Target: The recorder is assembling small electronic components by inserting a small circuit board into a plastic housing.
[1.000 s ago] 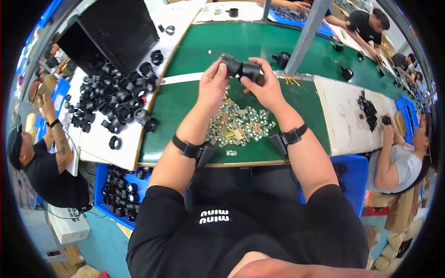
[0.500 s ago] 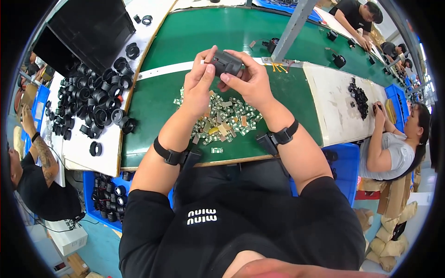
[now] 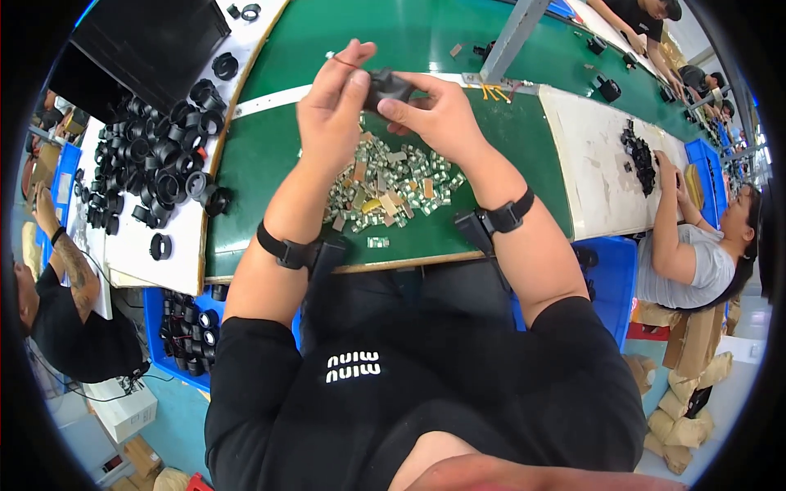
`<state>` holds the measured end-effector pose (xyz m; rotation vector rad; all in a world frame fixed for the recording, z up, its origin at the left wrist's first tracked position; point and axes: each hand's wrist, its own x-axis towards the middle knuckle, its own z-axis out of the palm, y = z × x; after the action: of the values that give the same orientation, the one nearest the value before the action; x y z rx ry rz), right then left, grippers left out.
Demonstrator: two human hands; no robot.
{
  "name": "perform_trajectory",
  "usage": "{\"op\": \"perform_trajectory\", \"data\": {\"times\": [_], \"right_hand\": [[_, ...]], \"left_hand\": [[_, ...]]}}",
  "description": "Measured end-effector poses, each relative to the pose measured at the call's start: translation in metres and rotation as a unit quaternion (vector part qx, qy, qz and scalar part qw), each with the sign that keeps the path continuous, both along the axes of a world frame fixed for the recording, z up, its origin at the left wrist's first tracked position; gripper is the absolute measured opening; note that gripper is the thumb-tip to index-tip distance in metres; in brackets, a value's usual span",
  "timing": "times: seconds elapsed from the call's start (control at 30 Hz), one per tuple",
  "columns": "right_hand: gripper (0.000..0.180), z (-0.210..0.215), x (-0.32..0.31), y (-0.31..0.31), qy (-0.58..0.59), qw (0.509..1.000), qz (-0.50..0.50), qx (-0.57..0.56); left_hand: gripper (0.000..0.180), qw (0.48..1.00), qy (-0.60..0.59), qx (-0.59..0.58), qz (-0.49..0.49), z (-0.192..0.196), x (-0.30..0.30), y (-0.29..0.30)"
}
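Above the far part of the green bench, my right hand [image 3: 442,114] grips a dark black plastic housing [image 3: 389,87], its thumb pressed on the near side. My left hand [image 3: 332,119] is closed at the housing's left edge, thumb against fingers. A thin reddish wire [image 3: 342,61] runs across its fingers and ends in a small white plug. How the wire meets the housing is hidden. Under my hands lies a heap of small green circuit boards [image 3: 417,176], mixed with tan and brown pieces. One circuit board [image 3: 378,242] lies apart near the bench's front edge.
Many black plastic rings [image 3: 168,151] cover the white board at left, before a black bin [image 3: 155,49]. A metal post [image 3: 516,37] rises beyond my right hand, beside yellow cable ties [image 3: 495,92]. Blue crates [image 3: 606,278] flank my lap. Co-workers sit on both sides.
Both hands have moved slightly away with the housing, which has turned. My left fingers have lifted, and the thin wire with its white plug now shows across them.
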<state>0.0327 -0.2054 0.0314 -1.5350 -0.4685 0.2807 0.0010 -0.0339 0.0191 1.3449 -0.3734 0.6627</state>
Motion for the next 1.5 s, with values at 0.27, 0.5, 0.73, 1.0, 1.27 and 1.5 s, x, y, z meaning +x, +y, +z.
{"op": "perform_trajectory", "data": {"times": [0.27,0.5,0.73,1.0,1.27,1.5], "right_hand": [[0.034,0.005,0.009,-0.013,-0.094,0.945,0.147,-0.276],[0.015,-0.028,0.016,-0.018,-0.379,0.856,0.182,-0.302],[0.02,0.004,0.021,-0.022,-0.128,0.985,-0.041,-0.105],[0.021,0.009,0.015,-0.022,-0.114,0.993,-0.019,-0.007],[0.021,0.012,0.011,-0.025,-0.068,0.997,0.009,-0.027],[0.027,0.014,0.01,-0.024,-0.061,0.996,0.014,-0.064]], "left_hand": [[0.026,0.97,0.109,-0.217,-0.034,-0.013,0.01,0.026],[0.02,0.957,0.171,-0.232,-0.035,-0.008,0.013,0.023],[0.016,0.988,0.132,-0.052,-0.067,-0.004,0.001,0.011],[0.011,0.987,0.149,0.053,-0.02,-0.01,-0.009,-0.005],[0.006,0.943,-0.012,0.297,0.149,-0.005,-0.009,0.0],[0.01,0.905,-0.08,0.384,0.163,-0.001,-0.007,0.009]]}}
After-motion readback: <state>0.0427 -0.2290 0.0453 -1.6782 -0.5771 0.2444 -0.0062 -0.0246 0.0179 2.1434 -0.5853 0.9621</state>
